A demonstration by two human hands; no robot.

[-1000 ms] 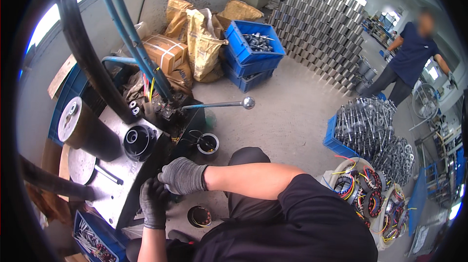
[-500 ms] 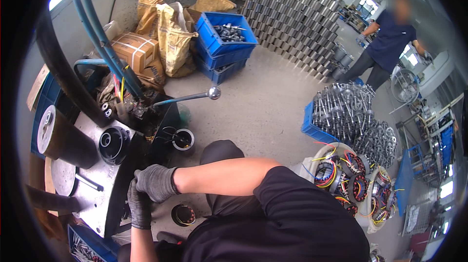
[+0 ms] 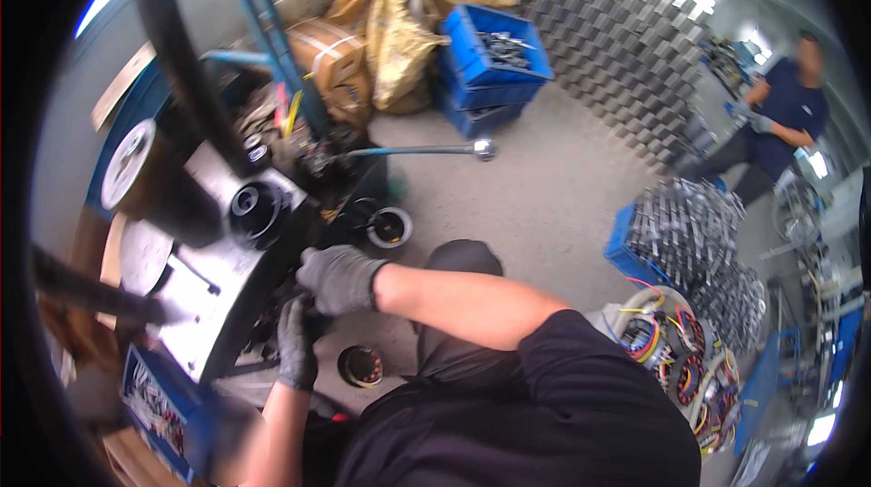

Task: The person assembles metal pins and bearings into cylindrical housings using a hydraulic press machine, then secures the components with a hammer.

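Both hands wear grey knit gloves and meet beside the near side of a metal press table (image 3: 186, 333). My right hand (image 3: 340, 278) is curled closed, its fingers turned down and away from view. Just below it, my left hand (image 3: 297, 346) points upward with bent fingers around something dark, mostly covered and blurred; I cannot make out what it is. On the table stands a round black housing (image 3: 256, 215), close to a thick dark cylinder (image 3: 163, 183). A metal sleeve with a wound coil inside (image 3: 361, 366) rests on the floor close to my left hand.
A lever with a ball knob (image 3: 484, 150) juts out from the press. Another sleeve (image 3: 390, 228) stands below it. Stacked blue crates (image 3: 494, 74), piled metal sleeves (image 3: 626, 61), a heap of shafts (image 3: 685, 224) and containers of wound coils (image 3: 667, 342) surround the floor. A co-worker (image 3: 785, 115) stands far right.
My view has swung left, so the scene sits further right. My hands, stacked together before, are slightly apart now, the left one lower. The co-worker's hands have come together.
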